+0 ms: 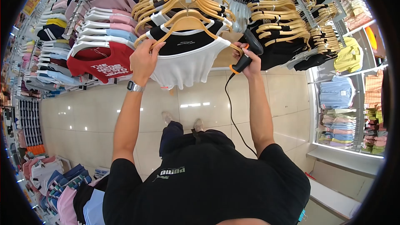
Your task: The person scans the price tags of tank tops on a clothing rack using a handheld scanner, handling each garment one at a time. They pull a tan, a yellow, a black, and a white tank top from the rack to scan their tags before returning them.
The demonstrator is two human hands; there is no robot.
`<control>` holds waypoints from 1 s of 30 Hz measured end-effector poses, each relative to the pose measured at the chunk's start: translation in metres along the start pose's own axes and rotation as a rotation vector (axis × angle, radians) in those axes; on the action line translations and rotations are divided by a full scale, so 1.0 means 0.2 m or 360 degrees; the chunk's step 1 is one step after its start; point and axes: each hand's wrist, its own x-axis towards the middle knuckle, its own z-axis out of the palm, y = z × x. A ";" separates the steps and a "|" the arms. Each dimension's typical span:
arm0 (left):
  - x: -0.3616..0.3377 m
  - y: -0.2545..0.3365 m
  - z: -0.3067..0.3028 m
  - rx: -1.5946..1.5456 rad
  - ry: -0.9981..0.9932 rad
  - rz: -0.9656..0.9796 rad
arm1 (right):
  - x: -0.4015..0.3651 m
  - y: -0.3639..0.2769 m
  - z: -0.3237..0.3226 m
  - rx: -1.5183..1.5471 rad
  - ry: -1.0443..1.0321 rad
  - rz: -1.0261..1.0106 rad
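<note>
A white top with a black inside back (183, 64) hangs on a wooden hanger (186, 24) at the front of a metal rail arm. My left hand (143, 60) pinches the hanger's left end, at the top's shoulder. In my right hand (252, 60) is a black and orange barcode scanner (252, 43), its cable (230, 108) curving down toward my right arm. The fingers of that hand also reach the hanger's right end. More wooden hangers (166, 2) with dark and white garments crowd behind the top.
To the left hangs a red printed top (100, 60) before a row of pastel ones. Black garments (277, 52) on wooden hangers fill the right rack. Shelves of folded clothes (337, 127) stand far right, and a clothes pile (68, 187) lies lower left. Tiled floor (208, 104) runs below.
</note>
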 end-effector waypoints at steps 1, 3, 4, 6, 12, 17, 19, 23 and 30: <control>-0.01 -0.01 0.01 0.0002 0.0030 0.0031 | 0.00 0.01 -0.01 0.0010 0.0011 0.0007; -0.01 -0.01 0.02 -0.0001 0.0040 0.0055 | 0.00 0.03 -0.04 0.0106 -0.0011 0.0016; -0.01 -0.01 0.02 -0.0008 0.0019 0.0045 | -0.01 0.04 -0.05 0.0155 -0.0015 0.0024; 0.01 -0.02 0.01 -0.0050 -0.0119 0.0005 | -0.01 0.07 -0.07 0.0341 0.0024 0.0039; 0.10 -0.16 -0.08 -0.0254 -0.0957 -0.0196 | -0.03 0.19 -0.19 0.0557 0.0185 0.0035; 0.12 -0.37 -0.04 -0.0935 -0.1457 -0.0539 | -0.12 0.29 -0.28 0.0368 0.0432 0.0104; 0.07 -0.42 0.00 -0.1555 -0.1329 -0.0674 | -0.17 0.33 -0.30 0.0326 0.0487 0.0165; -0.31 -0.63 0.25 -0.2486 -0.1173 -0.0978 | -0.30 0.44 -0.32 0.0157 0.0531 0.0325; -0.55 -0.42 0.62 -0.1715 -0.0895 -0.1358 | -0.43 0.52 -0.28 -0.0078 0.0458 0.0471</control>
